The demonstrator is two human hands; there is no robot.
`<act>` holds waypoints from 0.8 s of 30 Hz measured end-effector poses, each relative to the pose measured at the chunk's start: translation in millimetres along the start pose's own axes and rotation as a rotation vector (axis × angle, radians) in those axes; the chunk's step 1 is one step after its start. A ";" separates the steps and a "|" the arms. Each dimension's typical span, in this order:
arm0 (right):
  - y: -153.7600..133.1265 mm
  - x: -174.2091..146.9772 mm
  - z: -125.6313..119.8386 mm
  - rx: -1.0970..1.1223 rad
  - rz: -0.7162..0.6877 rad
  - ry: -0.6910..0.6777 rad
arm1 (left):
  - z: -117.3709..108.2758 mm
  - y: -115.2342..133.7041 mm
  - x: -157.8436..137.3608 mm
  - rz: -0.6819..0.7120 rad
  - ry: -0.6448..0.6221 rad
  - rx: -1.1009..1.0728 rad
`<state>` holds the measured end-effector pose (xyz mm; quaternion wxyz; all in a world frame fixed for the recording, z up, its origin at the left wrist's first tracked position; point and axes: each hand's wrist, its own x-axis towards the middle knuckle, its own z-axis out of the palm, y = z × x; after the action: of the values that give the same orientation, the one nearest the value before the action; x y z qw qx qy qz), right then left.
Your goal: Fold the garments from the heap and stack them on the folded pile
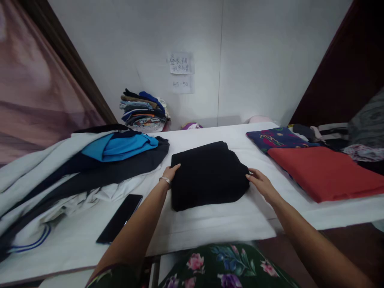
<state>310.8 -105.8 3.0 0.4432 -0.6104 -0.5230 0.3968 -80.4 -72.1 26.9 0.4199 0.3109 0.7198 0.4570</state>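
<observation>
A black folded garment [207, 176] lies in front of me on the white-covered table [216, 232]. My left hand [170, 173] grips its left edge, thumb on top and the other fingers hidden at the side or underneath. At the opposite edge, my right hand [260, 182] pinches the right corner between thumb and fingers. The garment is a thick, roughly rectangular bundle, and its right end is narrower and uneven.
To the left lie a heap of loose clothes with a bright blue garment [120, 147] and a black phone [120, 220]. On the right are a red folded garment [327, 172] and a patterned dark blue one [279, 138]. A clothes stack [144, 110] stands by the wall.
</observation>
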 end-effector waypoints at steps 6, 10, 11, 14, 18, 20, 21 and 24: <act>-21.9 24.9 20.4 -0.284 -0.126 -0.025 | 10.2 3.5 -19.2 0.528 0.147 0.598; -19.0 30.9 34.0 -0.438 -0.228 -0.078 | 23.2 0.1 -38.5 0.650 -0.016 0.991; -15.8 29.7 35.1 -0.447 -0.287 -0.073 | 24.8 -1.4 -41.1 0.633 -0.058 1.044; -2.9 21.4 34.3 -0.448 -0.427 -0.080 | 25.4 -4.8 -43.6 0.633 -0.106 1.137; 4.2 9.2 31.4 -0.554 -0.385 -0.118 | 23.9 -6.3 -42.5 0.670 -0.118 1.198; -6.7 6.1 31.3 -0.694 -0.378 -0.119 | 24.2 -6.5 -42.3 0.680 -0.119 1.211; -16.1 5.2 32.1 -0.771 -0.401 -0.109 | 24.4 -6.7 -42.3 0.685 -0.118 1.215; -50.5 4.9 40.9 -0.879 -0.582 -0.081 | 25.1 -7.3 -42.7 0.689 -0.115 1.217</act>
<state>258.3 -92.7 39.2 0.2168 -0.5524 -0.8046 0.0241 -39.2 -100.4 28.0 0.0401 0.7247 0.6850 0.0628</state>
